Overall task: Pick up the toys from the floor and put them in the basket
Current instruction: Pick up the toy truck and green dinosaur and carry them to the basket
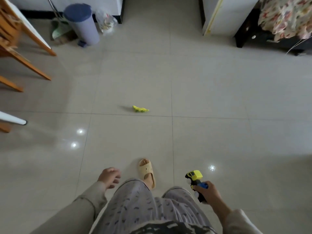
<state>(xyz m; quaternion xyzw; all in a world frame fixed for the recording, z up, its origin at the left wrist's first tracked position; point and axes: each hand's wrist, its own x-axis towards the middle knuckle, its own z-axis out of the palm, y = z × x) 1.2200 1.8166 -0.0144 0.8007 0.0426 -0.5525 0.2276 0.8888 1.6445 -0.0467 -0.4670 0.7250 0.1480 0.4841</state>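
Patterned pyjama trousers (148, 205) are filling the bottom edge, cut off at the waist. Left hand (109, 177) is hanging empty, fingers loosely spread and slightly blurred. Ahead, a yellow-green toy crocodile (140, 109) is lying on the tiled floor (219, 98). Right hand (208, 193) is gripping a yellow, black and blue toy truck (195, 179), its rear hidden by fingers

Home interior, tiled floor (202, 92), wooden chair legs (25, 61), pedal bin (82, 24), floral bedding (287, 16)
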